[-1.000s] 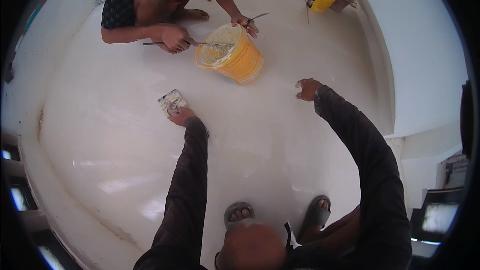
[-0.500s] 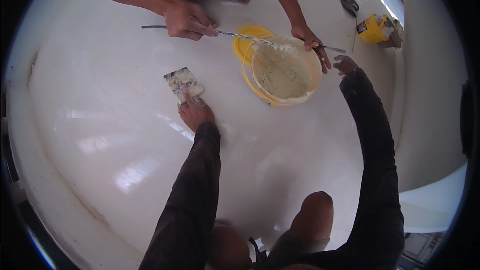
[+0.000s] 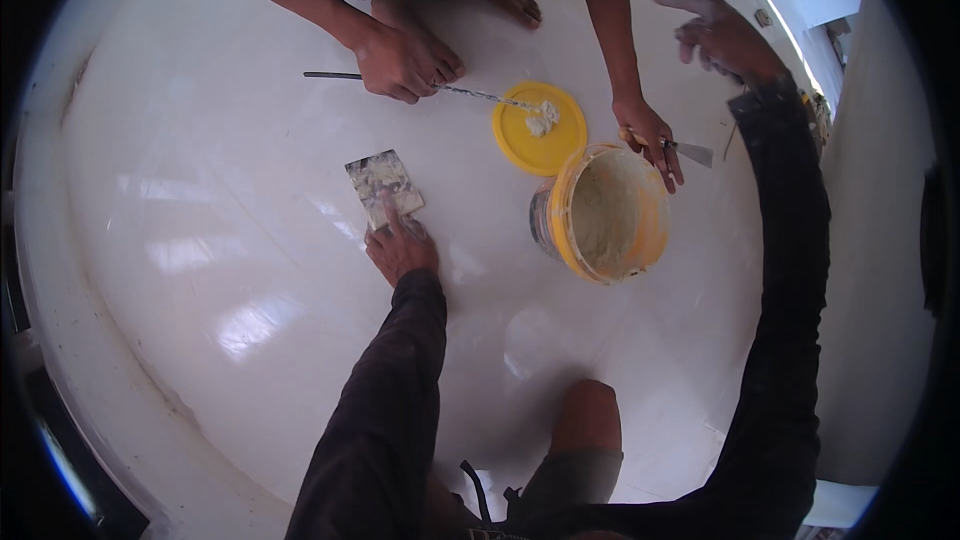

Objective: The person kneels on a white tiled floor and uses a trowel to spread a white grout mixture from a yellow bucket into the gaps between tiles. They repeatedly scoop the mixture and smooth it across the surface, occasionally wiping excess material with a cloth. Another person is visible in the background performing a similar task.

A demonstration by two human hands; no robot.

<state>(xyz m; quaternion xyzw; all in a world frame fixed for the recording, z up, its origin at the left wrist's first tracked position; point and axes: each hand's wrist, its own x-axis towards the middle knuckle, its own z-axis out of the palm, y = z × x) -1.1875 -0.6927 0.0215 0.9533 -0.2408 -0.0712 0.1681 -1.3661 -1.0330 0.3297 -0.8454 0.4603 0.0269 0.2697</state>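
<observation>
My left hand [image 3: 403, 248] is low over the pale floor, closed on a flat, putty-smeared plate [image 3: 385, 187] with one finger laid along its face. My right hand [image 3: 725, 38] is raised at the upper right, index finger stretched out, other fingers loosely bent, holding nothing. Between my arms a yellow-rimmed bucket [image 3: 572, 215] with pale putty inside tilts, its mouth toward the right. Another person's hand [image 3: 645, 130] is at its rim, gripping a putty knife [image 3: 692, 152]. That person's other hand [image 3: 405, 62] holds a thin rod [image 3: 480, 93], its end over the yellow lid [image 3: 530, 145].
A putty lump [image 3: 543, 118] lies on the lid beside the bucket. The other person's bare foot [image 3: 515, 2] is on the glossy floor [image 3: 250, 200] beyond. A pale wall [image 3: 880, 210] rises at the right, with some items at its far end.
My right hand has lifted up and away from the bucket. The bucket now tips to the right, and the rod's end has gone from its mouth to the lid. My left hand stays on the plate.
</observation>
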